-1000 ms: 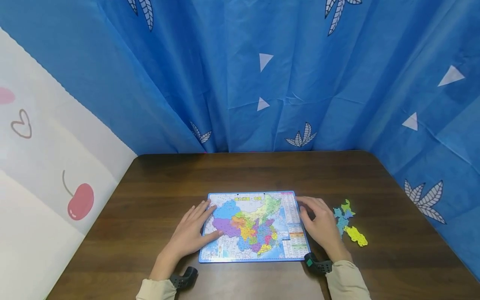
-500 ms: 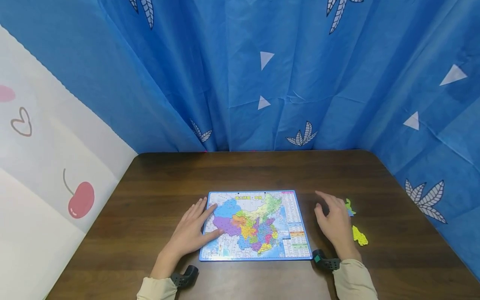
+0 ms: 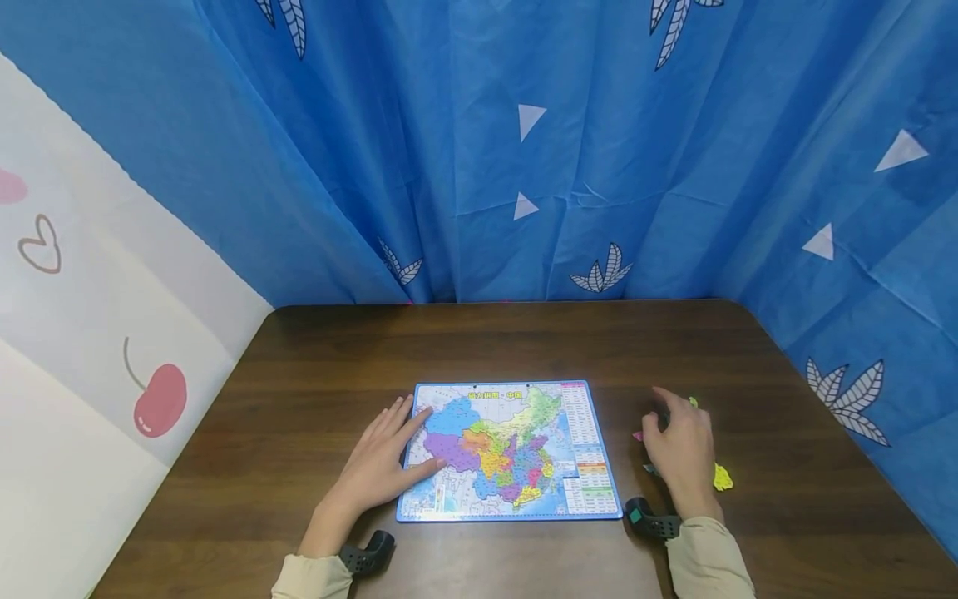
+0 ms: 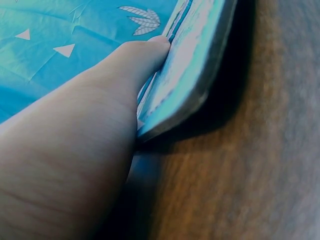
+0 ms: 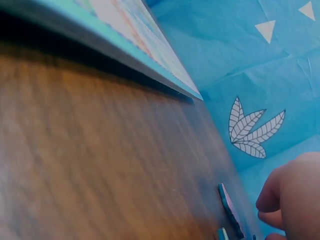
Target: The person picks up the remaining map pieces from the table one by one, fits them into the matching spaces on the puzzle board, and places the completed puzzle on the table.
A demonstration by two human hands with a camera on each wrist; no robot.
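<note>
A China map puzzle board (image 3: 591, 424) with a blue rim lies flat on the table. My left hand (image 3: 382, 462) rests spread over its left side, the thumb lying on the printed map. In the left wrist view, the thumb (image 4: 145, 55) lies along the board's (image 4: 200, 65) upper face. To the right of the board, my right hand (image 3: 681, 453) hovers with bent fingers among loose map puzzle pieces, thumb and forefinger apart. A pink piece (image 3: 638, 436) and a dark teal piece (image 3: 650, 470) show left of it, a yellow piece (image 3: 723, 477) right of it. Nothing shows held; its palm side is hidden.
The green piece (image 3: 693, 402) is mostly covered by the right hand. In the right wrist view, a thin puzzle piece (image 5: 230, 212) lies on the table near the fingertips. A blue curtain (image 3: 494, 150) hangs behind the brown table (image 3: 524, 341).
My right hand has drawn away from the board's right edge to over the loose pieces, uncovering the pink and dark teal ones. My left hand and the board have stayed put.
</note>
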